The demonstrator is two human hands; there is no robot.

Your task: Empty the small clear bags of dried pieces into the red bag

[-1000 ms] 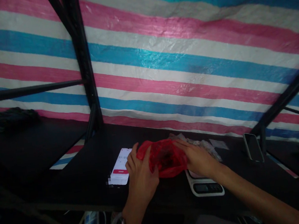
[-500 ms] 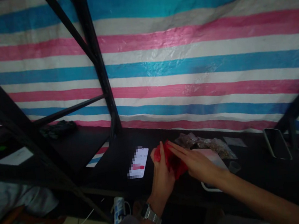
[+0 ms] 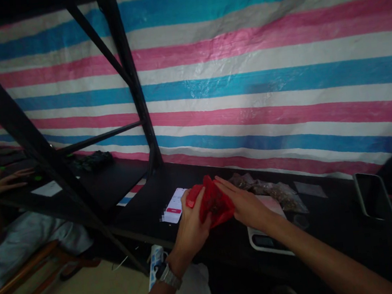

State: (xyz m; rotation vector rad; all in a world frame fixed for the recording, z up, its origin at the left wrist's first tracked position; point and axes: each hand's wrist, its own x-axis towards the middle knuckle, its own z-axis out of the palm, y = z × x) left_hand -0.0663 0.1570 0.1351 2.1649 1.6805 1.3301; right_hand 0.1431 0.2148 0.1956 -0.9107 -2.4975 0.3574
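A thin red bag is held between my two hands above the table, its mouth spread toward me and small dark bits showing inside. My left hand is closed round its left side, with the thumb at the rim. On the other side, my right hand grips the bag's right edge, its fingers stretched along the rim and its thumb hidden. Under my right forearm lies a white scale with a dark display, partly covered. Clear plastic bags of small brown pieces rest behind it.
A lit phone lies left of my hands, and a dark-screened phone at the right. An empty clear bag is flat on the black table. Black metal posts stand at the left. Another person's hand is at the neighbouring table.
The view has shifted. My hands have tilted the red bag and its mouth is wider, so its inside shows more. The scale's display has come into sight.
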